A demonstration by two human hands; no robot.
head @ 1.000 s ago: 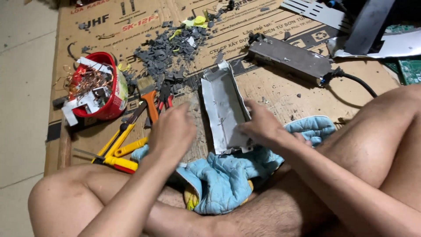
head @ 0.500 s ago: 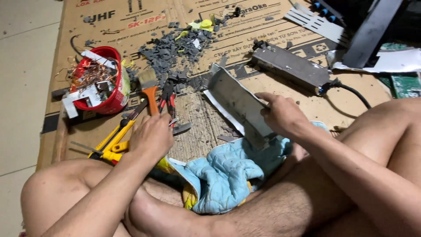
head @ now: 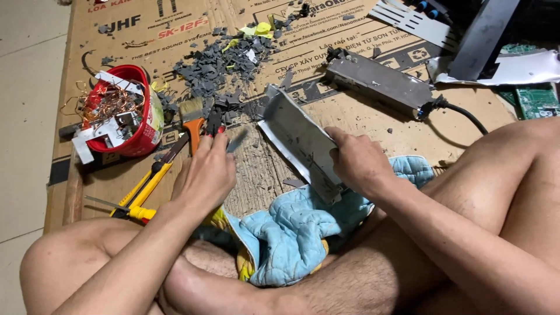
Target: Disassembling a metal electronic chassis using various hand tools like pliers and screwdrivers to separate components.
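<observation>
Metal tray [head: 300, 140]: a long, thin sheet-metal channel, tilted up on its edge at scene centre, its near end over the blue quilted cloth [head: 291, 230].
Right hand [head: 359, 160]: closed around the tray's near end, fingers wrapped over the upper edge.
Left hand [head: 204, 175]: fingers curled loosely, tips on the red-handled pliers [head: 214, 121]; whether it grips them firmly I cannot tell.
Handling: likely light and stiff, with sharp cut edges and slick faces; best held by the folded long sides near one end, as now.
Cardboard sheet [head: 350, 116]: flattened brown carton under everything, black and red printing along its far part.
Red bowl [head: 131, 111]: round, far left, a pale label on its side, holding copper wire and metal scraps.
Grey box [head: 379, 81]: oblong, far right, black cable attached.
Debris [head: 224, 58]: grey chips, far centre.
</observation>
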